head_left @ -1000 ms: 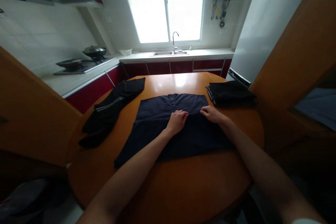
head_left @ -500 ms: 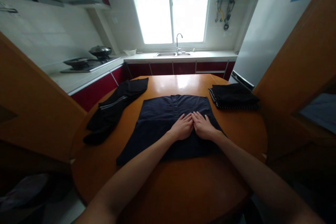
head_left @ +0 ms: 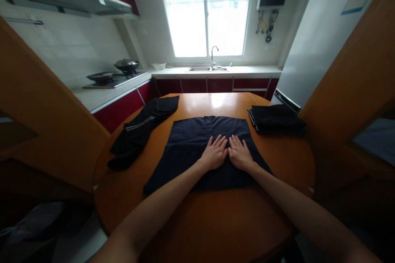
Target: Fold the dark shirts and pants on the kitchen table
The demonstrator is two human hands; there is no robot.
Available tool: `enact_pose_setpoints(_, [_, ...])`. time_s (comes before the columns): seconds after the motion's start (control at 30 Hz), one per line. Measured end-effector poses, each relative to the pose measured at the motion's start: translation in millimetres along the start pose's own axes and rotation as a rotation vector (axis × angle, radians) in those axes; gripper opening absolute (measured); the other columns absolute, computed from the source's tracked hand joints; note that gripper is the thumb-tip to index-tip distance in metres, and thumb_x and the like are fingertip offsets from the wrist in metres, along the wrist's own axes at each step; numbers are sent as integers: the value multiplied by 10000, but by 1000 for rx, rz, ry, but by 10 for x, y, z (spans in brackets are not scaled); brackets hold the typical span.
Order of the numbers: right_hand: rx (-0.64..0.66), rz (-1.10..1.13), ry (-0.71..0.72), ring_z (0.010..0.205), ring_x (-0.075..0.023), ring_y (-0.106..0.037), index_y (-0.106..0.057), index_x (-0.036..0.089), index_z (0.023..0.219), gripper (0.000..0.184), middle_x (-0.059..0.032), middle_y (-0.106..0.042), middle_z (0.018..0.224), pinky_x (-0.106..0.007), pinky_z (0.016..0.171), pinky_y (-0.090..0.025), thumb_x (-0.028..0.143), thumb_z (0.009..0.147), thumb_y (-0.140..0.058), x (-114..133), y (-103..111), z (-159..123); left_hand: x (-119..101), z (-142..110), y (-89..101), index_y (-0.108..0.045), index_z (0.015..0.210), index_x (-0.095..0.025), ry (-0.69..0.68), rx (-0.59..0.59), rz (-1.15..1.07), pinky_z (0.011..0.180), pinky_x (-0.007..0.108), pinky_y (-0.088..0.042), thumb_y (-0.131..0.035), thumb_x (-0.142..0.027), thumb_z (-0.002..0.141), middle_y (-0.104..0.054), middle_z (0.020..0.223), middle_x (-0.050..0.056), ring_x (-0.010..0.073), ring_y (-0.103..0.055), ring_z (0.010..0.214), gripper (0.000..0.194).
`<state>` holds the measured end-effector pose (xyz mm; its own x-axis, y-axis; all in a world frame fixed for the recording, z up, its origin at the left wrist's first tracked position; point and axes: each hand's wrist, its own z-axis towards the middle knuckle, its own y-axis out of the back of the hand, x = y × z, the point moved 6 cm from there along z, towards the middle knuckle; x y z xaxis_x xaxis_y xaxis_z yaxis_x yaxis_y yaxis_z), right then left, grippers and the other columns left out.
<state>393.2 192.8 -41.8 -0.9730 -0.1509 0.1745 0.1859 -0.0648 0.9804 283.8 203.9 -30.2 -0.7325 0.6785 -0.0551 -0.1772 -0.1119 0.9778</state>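
Observation:
A dark navy garment (head_left: 188, 144) lies spread flat in the middle of a round wooden table (head_left: 216, 222). My left hand (head_left: 214, 154) rests palm down on the cloth near its centre, fingers stretched out. My right hand (head_left: 239, 154) lies flat beside it, fingers spread, the two hands almost touching. Neither hand holds anything.
A crumpled black garment with a pale stripe (head_left: 138, 131) lies at the table's left edge. A folded stack of dark clothes (head_left: 276, 119) sits at the right rear. Behind are a counter with a sink (head_left: 208, 68), a stove with pans (head_left: 114, 74), and a white fridge (head_left: 311, 45) at right.
My hands came together at the garment's centre and went from curled on the cloth to lying flat with fingers spread. The view tilted slightly.

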Motion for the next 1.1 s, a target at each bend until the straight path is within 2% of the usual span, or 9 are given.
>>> enact_pose_setpoints(0.13, [3,-12,-14,1530,-247,-161,-299,64,1560,610,-129,-218,1644,-499,1223,-131,303,1000,-269,-9,-2,10,153,-132,23,-291,1576,-170,20,38,-3,1228,539,-134,-248,-473,1055,-255,1638,89,262,-170,1532,604])
enact_pose_setpoints(0.3, [-7,-26,-13,1525,-249,-180,-303,49,1556,614,-125,-230,1640,-505,1221,-140,308,1001,-254,-19,-11,9,806,-579,140,-192,1606,-196,143,78,15,1230,516,-130,-240,-517,1049,-215,1650,73,251,-129,1539,644])
enact_pose_setpoints(0.47, [-15,-29,-6,1523,-254,-188,-319,59,1551,605,-127,-243,1637,-512,1218,-142,296,998,-262,-13,-34,7,1454,-1063,242,-235,1597,-191,310,118,28,1222,522,-148,-196,-498,1054,-230,1646,66,256,-135,1538,625])
enact_pose_setpoints(0.63, [-2,-30,-31,1525,-267,-177,-325,96,1557,596,-140,-234,1641,-522,1216,-130,313,1004,-285,-50,-25,21,1788,-1238,256,-268,1587,-234,450,110,-22,1191,613,-149,-214,-512,1043,-209,1651,66,297,-136,1535,613])
enact_pose_setpoints(0.8, [-2,-18,-86,1528,-275,-159,-299,93,1567,614,-154,-220,1644,-526,1216,-116,380,1024,-282,-107,-23,12,2065,-1330,232,-372,1543,-215,562,37,-68,1196,604,-138,-280,-463,1036,-264,1637,95,305,-180,1526,571])
enact_pose_setpoints(0.87, [-4,-2,-109,1529,-276,-154,-292,83,1566,624,-159,-219,1644,-523,1218,-114,396,1026,-297,-130,-39,23,2170,-1362,260,-470,1479,-204,587,-44,-107,1195,588,-171,-327,-440,1023,-346,1605,111,309,-250,1506,533])
enact_pose_setpoints(0.97, [-18,60,-119,1517,-292,-201,-363,75,1533,603,-179,-284,1619,-528,1211,-152,394,1022,-343,-228,-29,94,2272,-1380,361,-658,1252,-175,513,-209,-243,1157,490,-331,-379,-461,994,-570,1427,144,288,-483,1366,475])
enact_pose_setpoints(1.03, [-24,130,-78,1458,-292,-341,-493,89,1453,530,-188,-423,1546,-487,1186,-249,357,1004,-407,-359,17,178,2311,-1383,426,-723,1044,-172,425,-274,-345,1094,434,-423,-426,-511,963,-657,1265,144,271,-594,1217,458])
enact_pose_setpoints(1.1, [-35,193,-16,1321,-273,-513,-629,116,1314,419,-180,-582,1398,-403,1118,-366,298,960,-501,-552,97,265,2348,-1390,463,-728,896,-179,377,-285,-398,1057,434,-454,-484,-554,921,-669,1177,138,273,-623,1133,449])
